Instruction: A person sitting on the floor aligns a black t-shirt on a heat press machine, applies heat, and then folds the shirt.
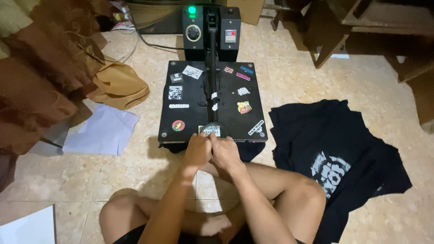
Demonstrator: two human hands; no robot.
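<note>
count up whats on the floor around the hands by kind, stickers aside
heat press, closed, left hand and right hand together on its handle: 1
black printed shirts: 1
white paper sheets: 2
tan cloth: 1
total: 5

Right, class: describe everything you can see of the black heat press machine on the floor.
The black heat press machine sits on the beige tiled floor, closed, its flat square top plate covered in assorted stickers. A black lever arm runs down the middle to a handle at the near edge, which the left hand and right hand both grip. At the back, a control box shows a round dial, a small display and a lit green lamp. Dark fabric pokes out beneath the plate.
</note>
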